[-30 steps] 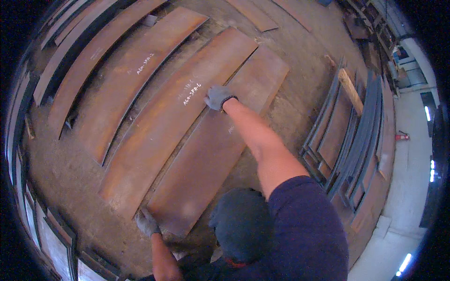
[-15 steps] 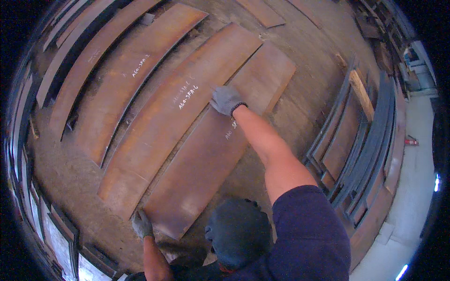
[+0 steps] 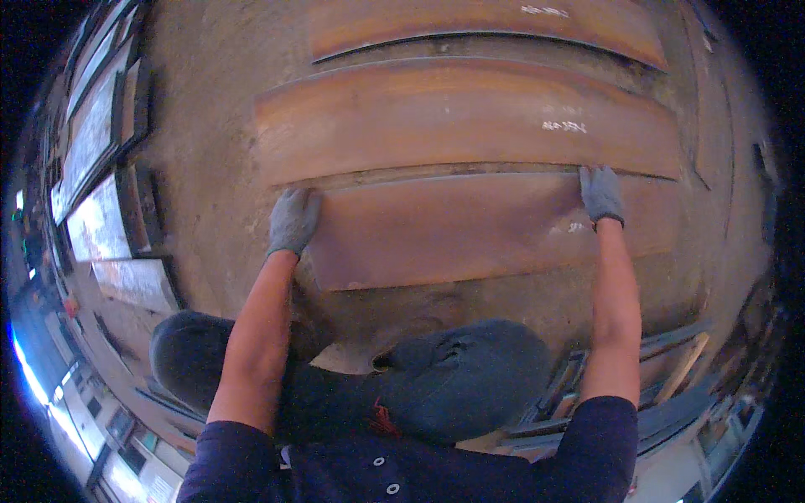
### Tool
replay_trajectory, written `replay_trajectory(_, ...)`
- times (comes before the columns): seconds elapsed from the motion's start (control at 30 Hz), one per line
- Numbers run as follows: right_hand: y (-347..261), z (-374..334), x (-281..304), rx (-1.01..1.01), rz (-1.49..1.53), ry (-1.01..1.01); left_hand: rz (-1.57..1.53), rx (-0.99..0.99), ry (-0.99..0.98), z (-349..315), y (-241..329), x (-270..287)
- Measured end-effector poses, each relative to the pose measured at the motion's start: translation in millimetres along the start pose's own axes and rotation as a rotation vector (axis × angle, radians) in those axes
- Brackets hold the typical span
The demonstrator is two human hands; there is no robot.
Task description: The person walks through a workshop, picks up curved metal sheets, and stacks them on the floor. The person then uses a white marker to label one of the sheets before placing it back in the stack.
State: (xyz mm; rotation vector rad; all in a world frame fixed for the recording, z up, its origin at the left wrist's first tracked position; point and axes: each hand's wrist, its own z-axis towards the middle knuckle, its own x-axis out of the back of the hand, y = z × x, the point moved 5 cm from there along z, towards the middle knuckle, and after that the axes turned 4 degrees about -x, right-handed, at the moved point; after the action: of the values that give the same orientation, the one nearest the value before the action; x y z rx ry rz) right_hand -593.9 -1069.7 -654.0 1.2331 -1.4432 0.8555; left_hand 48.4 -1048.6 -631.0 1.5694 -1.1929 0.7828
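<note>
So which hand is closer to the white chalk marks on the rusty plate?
The right hand. It grips the near plate's far edge just below the chalk marks on the middle plate. The left hand holds the plate's left end, farther away.

Chalk marks on the middle plate point(image 3: 470, 117) — too blurred to read; topmost plate point(image 3: 486, 25) cut off.

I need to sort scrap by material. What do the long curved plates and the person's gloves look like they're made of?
Curved plates: probably steel, bare and unpainted, judging by the even orange-brown rust and thin, stiff edges. Gloves on the left hand and right hand: seemingly grey knitted fabric, matte and soft-looking.
</note>
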Motion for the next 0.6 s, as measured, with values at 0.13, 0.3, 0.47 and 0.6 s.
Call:
replay_trajectory(0.13,14.2,11.8,-36.7,0.06,-0.16,-0.159,0.018,-0.029,-0.022,6.0,2.5,5.5)
replay_trajectory(0.3,-5.3,23.6,-37.7,0.096,-0.374,-0.218,0.139,-0.022,-0.289,26.8,-7.4,1.2)
replay_trajectory(0.47,-161.7,-93.1,2.5,0.461,0.012,0.217,0.204,-0.108,-0.323,38.8,-11.8,0.3)
replay_trajectory(0.6,-309.3,-201.6,0.0,0.863,0.157,-0.033,0.253,-0.096,-0.38,46.4,-16.3,-10.1)
